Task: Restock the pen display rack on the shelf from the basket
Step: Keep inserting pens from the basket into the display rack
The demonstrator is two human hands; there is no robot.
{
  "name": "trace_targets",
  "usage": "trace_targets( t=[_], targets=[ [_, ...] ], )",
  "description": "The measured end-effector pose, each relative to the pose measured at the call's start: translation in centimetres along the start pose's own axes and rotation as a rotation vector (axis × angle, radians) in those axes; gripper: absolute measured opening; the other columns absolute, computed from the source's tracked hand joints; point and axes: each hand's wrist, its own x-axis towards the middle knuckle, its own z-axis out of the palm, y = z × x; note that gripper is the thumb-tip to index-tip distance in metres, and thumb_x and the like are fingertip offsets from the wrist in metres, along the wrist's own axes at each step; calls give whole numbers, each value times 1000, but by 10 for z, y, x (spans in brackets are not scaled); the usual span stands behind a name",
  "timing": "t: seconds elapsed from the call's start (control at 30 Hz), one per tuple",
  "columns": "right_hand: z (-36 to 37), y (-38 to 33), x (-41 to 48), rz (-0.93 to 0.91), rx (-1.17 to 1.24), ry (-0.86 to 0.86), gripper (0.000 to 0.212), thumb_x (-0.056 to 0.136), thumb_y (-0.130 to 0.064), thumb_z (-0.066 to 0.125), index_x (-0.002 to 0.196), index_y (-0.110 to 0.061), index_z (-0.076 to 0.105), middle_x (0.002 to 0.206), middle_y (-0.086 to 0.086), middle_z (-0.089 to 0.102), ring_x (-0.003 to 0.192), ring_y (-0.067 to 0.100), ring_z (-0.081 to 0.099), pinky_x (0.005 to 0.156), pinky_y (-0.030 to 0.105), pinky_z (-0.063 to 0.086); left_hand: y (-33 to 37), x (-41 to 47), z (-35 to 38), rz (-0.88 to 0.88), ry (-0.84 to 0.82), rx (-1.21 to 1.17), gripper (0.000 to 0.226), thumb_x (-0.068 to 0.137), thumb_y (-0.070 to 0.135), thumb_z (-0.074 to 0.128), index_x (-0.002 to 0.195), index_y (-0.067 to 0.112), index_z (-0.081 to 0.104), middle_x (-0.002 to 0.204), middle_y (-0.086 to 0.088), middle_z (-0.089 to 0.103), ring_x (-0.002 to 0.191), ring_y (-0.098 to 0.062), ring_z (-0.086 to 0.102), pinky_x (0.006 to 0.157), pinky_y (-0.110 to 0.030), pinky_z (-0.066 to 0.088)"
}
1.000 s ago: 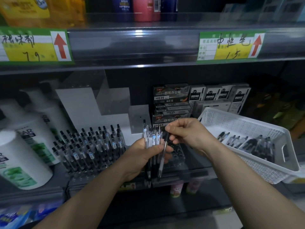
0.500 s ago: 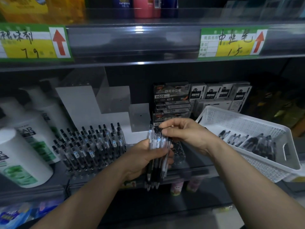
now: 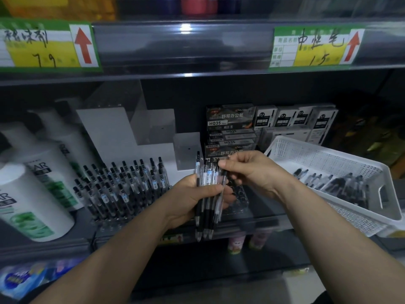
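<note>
The white rectangular plastic basket (image 3: 317, 156) has matt, hole-patterned walls, the slim clear plastic pens (image 3: 208, 177) look glossy with matt black grips, the tall white plastic bottles (image 3: 30, 207) shine smoothly, and the green-and-yellow paper price labels (image 3: 315, 49) sit behind a glossy transparent plastic shelf strip (image 3: 186, 47).

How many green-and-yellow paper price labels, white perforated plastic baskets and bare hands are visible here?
Green-and-yellow paper price labels: 2
White perforated plastic basket: 1
Bare hands: 2; left hand holds a bundle of black-and-clear pens, right hand pinches one pen
Total: 5
</note>
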Motion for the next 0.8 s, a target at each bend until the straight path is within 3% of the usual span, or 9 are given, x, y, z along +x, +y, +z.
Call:
trace_targets(
  t=[0.1,0.2,0.3,0.4,0.5,0.6,0.73,0.8],
  targets=[
    [-1,-3,0,-64,88,124,11,80,-11,73,77,-7,63,57,-5,58,49,6,47,46,18,41,-2,3,-2,14,45,1,32,90,1,59,121,-8,53,101,-21,72,87,-29,72,68,-33,59],
    [-8,-9,-1,-173,210,352,9,83,-8,70,81,-6,61,61,-1,61,51,8,52,49,20,46,-4,4,-4,23,73,2,36,91,2,59,123,-12,50,99,-21,69,83,-27,71,70,-35,61],
    [-16,-14,-7,-305,253,471,7,85,-4,67,89,-3,60,71,5,62,54,9,58,55,19,53,-3,4,-5,30,124,-42,51,78,7,70,123,-10,52,101,-24,68,84,-28,71,73,-37,61],
    [-12,-10,-16,-357,137,449,8,85,2,65,83,-4,62,71,7,64,61,14,63,64,22,55,-1,9,-3,23,170,-101,35,86,3,64,118,-8,55,102,-22,72,91,-30,72,75,-36,61],
    [-2,-2,-24,-339,-57,331,18,80,10,66,76,-7,62,57,-6,63,54,6,58,74,32,56,2,15,0,33,210,-166,28,92,1,57,119,-7,54,103,-21,72,95,-29,72,75,-32,61],
    [6,7,-28,-278,-236,277,17,78,9,68,74,-7,63,54,-8,61,55,10,57,63,23,53,6,18,4,78,220,-231,33,93,1,56,124,-9,49,103,-20,72,94,-27,72,69,-27,59],
    [9,14,-30,-193,-245,244,18,81,8,66,71,-7,60,60,6,63,57,17,68,64,34,58,9,20,9,98,195,-257,32,94,3,54,124,-9,51,108,-17,72,99,-26,71,75,-29,59],
    [7,15,-31,-179,-296,188,17,81,6,66,71,-6,60,62,10,64,56,16,68,61,32,56,9,21,11,93,187,-271,31,94,3,55,123,-8,53,109,-17,71,101,-26,70,76,-30,59]
  ],
)
